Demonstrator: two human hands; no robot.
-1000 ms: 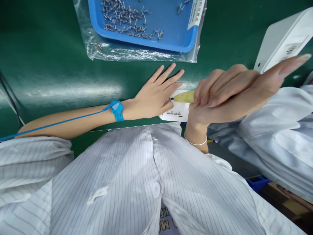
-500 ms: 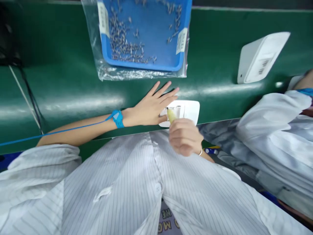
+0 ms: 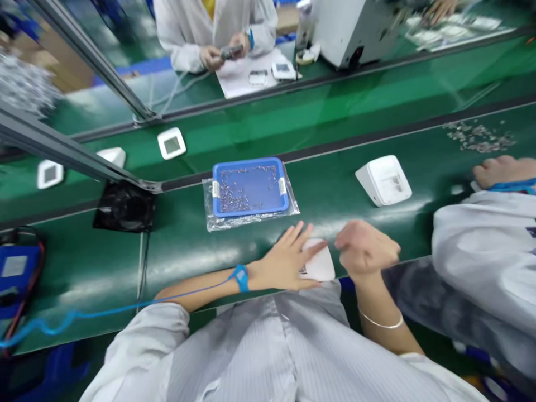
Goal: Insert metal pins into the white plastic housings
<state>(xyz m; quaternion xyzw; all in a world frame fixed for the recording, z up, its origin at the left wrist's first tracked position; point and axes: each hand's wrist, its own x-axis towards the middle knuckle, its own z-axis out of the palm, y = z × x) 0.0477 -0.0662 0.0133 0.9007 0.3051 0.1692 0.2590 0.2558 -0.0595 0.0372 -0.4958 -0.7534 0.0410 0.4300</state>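
My left hand (image 3: 288,259) lies with its fingers stretched and spread over a white plastic housing (image 3: 321,263) at the bench's front edge. It covers the housing's left part. A blue wrist strap (image 3: 241,277) with a cord is on that wrist. To the right of the housing and apart from it, my right hand (image 3: 366,248) is closed in a fist, a little blurred. Whatever it may hold is hidden by the fingers. Beyond my left hand stands a blue tray (image 3: 268,190) of small screws, on a clear plastic bag (image 3: 228,224).
A second white housing (image 3: 393,181) stands at the right, near a co-worker's hand (image 3: 502,170) and loose small parts (image 3: 479,137). A black fan-like unit (image 3: 125,206) and a metal post (image 3: 100,70) are at the left. Across the belt, another person (image 3: 218,33) handles a device.
The view has tilted up and shows more of the bench. My right hand has moved right, off the housing; the pale yellow tool in it no longer shows. My left hand remains on the housing.
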